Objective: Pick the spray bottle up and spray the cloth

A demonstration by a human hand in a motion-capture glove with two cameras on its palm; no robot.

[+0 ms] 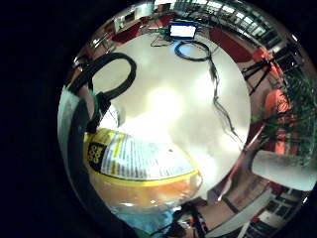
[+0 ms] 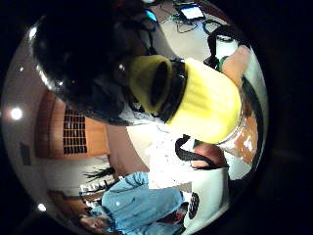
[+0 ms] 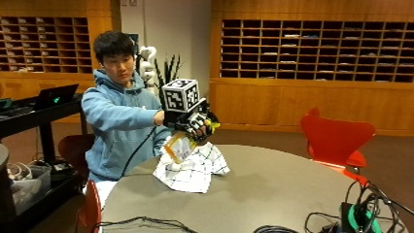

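Bottle in my hand, above the cloth.

My right hand grips the bottle near its top and holds it in the air. The long axis runs down toward 7 o'clock from my hand, and the cloth lies on the table just below, at 6 o'clock. Nothing stands between them; cables lie well apart.

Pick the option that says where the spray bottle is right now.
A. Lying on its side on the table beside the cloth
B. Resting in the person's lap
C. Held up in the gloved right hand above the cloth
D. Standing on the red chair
C: in the outside view the gloved right hand grips the spray bottle lifted off the table, over the white checked cloth.
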